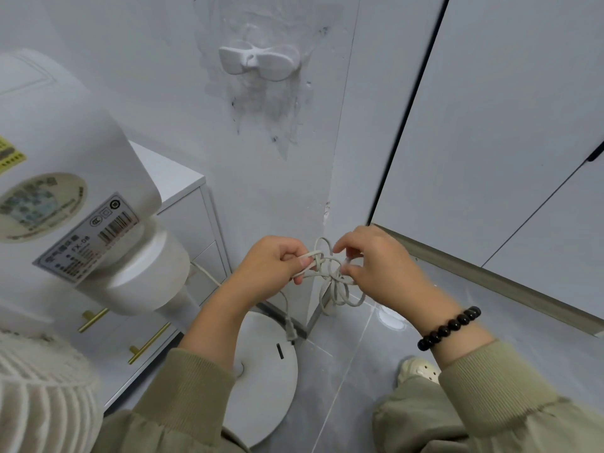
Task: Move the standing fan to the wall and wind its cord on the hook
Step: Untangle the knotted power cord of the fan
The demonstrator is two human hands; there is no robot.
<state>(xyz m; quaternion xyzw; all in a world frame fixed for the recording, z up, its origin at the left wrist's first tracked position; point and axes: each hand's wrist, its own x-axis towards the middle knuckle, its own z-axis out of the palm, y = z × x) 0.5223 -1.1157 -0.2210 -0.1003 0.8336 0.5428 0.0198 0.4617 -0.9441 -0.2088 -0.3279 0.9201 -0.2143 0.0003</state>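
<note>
The fan (pixel 81 178) at nine o'clock carries a label (pixel 88 237) reading "FX-08". The left hand (pixel 274 266) and right hand (pixel 376 259) pinch the tangled cord (pixel 330 276) with curled fingers, six o'clock from the wall hook (pixel 260 62).

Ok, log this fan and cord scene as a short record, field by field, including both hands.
left hand: grips the cord loops
right hand: pinches the same loops; bead bracelet on its wrist
cord: bunched loosely between the hands, plug dangling below
hook: white, on the wall above, nothing on it
fan: at left beside a drawer cabinet, base on the floor by the wall corner
</note>
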